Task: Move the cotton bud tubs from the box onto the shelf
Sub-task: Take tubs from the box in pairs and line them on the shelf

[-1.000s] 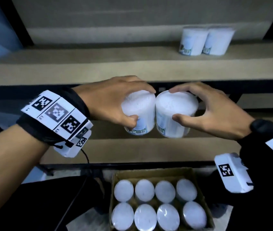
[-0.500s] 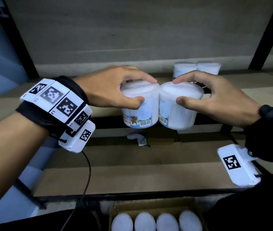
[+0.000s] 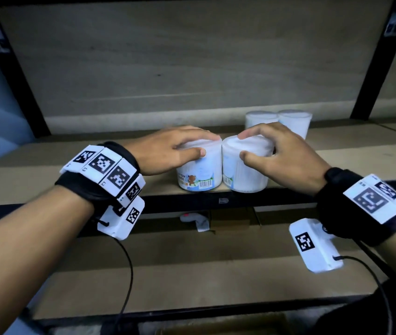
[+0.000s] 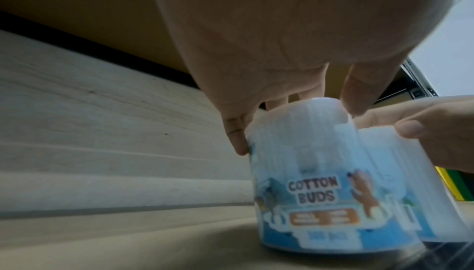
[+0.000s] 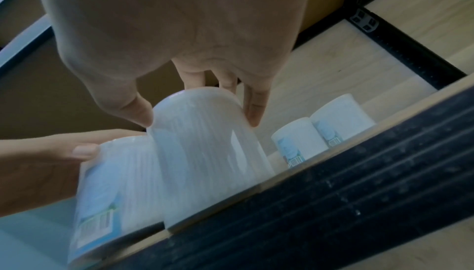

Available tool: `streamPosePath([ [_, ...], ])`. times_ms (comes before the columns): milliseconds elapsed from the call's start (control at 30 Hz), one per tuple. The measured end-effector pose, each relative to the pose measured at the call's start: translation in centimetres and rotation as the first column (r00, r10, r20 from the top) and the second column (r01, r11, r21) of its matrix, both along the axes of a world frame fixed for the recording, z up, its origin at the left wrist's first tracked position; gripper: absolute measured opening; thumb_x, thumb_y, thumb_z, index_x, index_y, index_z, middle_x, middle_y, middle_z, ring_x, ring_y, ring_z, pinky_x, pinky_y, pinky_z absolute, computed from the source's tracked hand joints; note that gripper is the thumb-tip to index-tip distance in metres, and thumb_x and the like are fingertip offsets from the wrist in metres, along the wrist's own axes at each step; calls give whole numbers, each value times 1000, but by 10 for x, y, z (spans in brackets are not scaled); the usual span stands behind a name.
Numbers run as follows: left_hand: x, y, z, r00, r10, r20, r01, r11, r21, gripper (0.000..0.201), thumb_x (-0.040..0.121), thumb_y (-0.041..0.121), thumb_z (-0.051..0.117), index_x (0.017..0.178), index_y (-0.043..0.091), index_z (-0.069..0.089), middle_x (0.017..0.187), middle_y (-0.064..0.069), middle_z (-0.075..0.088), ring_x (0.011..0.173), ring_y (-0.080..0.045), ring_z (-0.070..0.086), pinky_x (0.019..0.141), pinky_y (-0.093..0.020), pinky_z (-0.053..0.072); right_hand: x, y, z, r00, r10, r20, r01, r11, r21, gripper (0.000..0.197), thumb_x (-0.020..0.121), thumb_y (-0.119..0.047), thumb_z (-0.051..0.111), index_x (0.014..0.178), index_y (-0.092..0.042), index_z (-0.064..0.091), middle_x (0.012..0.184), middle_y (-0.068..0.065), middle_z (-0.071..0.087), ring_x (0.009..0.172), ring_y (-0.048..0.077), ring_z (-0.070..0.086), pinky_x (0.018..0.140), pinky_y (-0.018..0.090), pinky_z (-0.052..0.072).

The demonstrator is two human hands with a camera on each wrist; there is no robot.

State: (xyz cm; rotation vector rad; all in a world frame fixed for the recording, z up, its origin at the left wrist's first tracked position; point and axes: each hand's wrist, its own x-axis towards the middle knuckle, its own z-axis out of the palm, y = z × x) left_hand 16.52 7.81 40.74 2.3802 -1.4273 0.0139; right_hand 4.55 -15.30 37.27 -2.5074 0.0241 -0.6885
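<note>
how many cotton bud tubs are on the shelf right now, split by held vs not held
Tubs held by a hand: 2, one under the left hand (bear-label tub) and one under the right hand (right tub).
Tubs standing free at the back: 2 (back left tub, back right tub).
Total on the shelf: 4

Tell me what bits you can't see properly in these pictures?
- Box: head view, cut off by the bottom edge; its tubs are out of sight.
- Two back tubs: head view, the right hand covers their lower halves.
- Right tub: its label faces away in the right wrist view.
- Left tub: small print under "COTTON BUDS" is blurred in the left wrist view; the left hand covers its lid.
</note>
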Motion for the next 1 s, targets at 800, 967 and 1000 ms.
streamPosePath([
  [800, -27, -11, -4, 927, 132, 352, -122, 991, -52, 35, 93, 35, 57, 126, 28, 63, 114, 1, 60, 108, -17, 57, 94, -38, 46, -15, 22, 18, 994, -102, 29, 105, 909, -403, 32, 90, -26, 60, 120, -36, 65, 120, -9, 67, 112, 18, 58, 84, 31, 45],
  [967, -27, -14, 4, 922, 125, 367, -131, 991, -9, 35, 93, 36, 59, 127, 30, 62, 115, 3, 61, 107, -15, 56, 92, -29, 43, -11, 19, 21, 994, -106, 3, 100, 924, -368, 31, 87, -25, 63, 114, -39, 68, 111, -13, 68, 105, 15, 60, 79, 27, 43],
  [1000, -26, -15, 6, 922, 121, 367, -129, 992, -2, 35, 92, 37, 60, 127, 30, 62, 115, 4, 62, 106, -14, 56, 91, -28, 43, -9, 18, 22, 994, -108, -5, 99, 929, -355, 30, 86, -25, 64, 112, -39, 69, 109, -14, 68, 104, 15, 60, 79, 27, 43],
])
